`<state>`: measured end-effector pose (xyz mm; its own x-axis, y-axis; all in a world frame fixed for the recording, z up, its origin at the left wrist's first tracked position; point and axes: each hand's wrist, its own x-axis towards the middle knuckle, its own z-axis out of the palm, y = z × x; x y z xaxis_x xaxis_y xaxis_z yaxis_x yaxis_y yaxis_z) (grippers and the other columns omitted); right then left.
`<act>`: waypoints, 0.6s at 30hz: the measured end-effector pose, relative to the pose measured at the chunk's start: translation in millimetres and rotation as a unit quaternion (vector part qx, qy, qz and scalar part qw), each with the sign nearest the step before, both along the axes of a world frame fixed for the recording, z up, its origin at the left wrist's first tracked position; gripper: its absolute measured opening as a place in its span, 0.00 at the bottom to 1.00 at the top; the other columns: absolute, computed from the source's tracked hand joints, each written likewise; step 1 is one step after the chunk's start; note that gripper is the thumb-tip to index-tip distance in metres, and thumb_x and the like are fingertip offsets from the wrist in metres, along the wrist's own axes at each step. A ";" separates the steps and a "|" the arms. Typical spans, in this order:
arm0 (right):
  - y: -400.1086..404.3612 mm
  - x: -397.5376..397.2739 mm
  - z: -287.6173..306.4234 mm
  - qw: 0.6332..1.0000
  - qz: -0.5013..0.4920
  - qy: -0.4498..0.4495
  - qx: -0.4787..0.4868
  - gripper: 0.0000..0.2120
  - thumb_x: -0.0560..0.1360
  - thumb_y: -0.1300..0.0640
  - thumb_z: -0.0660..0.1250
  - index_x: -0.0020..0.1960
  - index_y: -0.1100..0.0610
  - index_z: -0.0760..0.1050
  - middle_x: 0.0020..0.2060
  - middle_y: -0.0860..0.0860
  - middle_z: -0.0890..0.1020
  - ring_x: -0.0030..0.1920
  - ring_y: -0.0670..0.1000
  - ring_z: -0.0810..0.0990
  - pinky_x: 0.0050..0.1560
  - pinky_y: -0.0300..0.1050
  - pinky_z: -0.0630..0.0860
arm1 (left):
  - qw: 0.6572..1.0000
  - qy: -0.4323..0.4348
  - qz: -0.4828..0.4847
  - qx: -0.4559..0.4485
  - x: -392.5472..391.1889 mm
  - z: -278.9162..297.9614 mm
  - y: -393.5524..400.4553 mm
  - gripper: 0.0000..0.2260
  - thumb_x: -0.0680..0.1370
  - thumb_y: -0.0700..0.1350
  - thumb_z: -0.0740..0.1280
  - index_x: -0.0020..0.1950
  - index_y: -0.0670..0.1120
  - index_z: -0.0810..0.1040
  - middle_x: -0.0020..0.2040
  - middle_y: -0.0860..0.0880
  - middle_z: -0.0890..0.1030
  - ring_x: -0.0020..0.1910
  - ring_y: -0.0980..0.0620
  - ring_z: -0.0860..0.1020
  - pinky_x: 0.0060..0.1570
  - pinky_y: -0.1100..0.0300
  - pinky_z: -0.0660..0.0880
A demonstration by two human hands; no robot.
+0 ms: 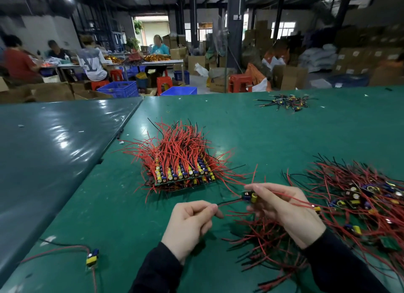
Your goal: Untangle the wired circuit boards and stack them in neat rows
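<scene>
My right hand [282,207] pinches a small circuit board [249,197] with a yellow capacitor, held above the green table. A black wire runs from that board to my left hand [190,220], which pinches its end between thumb and forefinger. A red wire trails from the board to the right. Ahead stands the stacked block of boards [183,174] in rows, red wires fanning up and back. A tangled heap of wired boards [367,201] lies at the right and spreads under my right wrist.
One loose board [91,257] with red and black wires lies at the near left. A small bundle of wired parts [288,102] sits at the far right of the table [262,139]. A second table [54,144] adjoins on the left. People work at benches far behind.
</scene>
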<state>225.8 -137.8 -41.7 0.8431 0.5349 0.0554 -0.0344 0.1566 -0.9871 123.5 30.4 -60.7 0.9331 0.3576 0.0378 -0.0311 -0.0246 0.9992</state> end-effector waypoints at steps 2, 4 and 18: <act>-6.8 3.5 1.2 1.000 -0.007 -0.003 -0.006 0.12 0.67 0.55 0.68 0.45 0.60 0.84 0.36 0.57 0.85 0.32 0.53 0.82 0.29 0.35 0.76 | 0.999 -0.010 0.004 -0.036 0.1 2.8 3.4 0.12 0.77 0.39 0.64 0.35 0.42 0.82 0.19 0.50 0.67 0.16 0.58 0.58 0.18 0.70 0.54; -11.8 7.0 3.2 1.000 -0.009 -0.004 -0.016 0.11 0.66 0.56 0.69 0.43 0.62 0.84 0.33 0.60 0.83 0.29 0.51 0.80 0.28 0.35 0.75 | 0.998 -0.019 0.022 -0.053 -0.7 4.2 6.9 0.10 0.75 0.40 0.66 0.35 0.41 0.83 0.21 0.47 0.72 0.16 0.57 0.60 0.18 0.70 0.55; -26.6 18.2 4.1 0.999 -0.012 0.026 -0.031 0.07 0.61 0.59 0.72 0.36 0.62 0.82 0.30 0.61 0.82 0.25 0.51 0.79 0.24 0.35 0.73 | 0.994 0.066 0.082 -0.043 -2.3 1.0 27.3 0.12 0.59 0.49 0.75 0.31 0.41 0.79 0.24 0.46 0.76 0.20 0.55 0.70 0.19 0.69 0.61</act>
<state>244.0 -164.3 -37.6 0.8568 0.5153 -0.0206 -0.0823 0.0972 -0.9919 121.1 57.7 -59.7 0.8566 0.5024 -0.1176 0.0967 0.0676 0.9930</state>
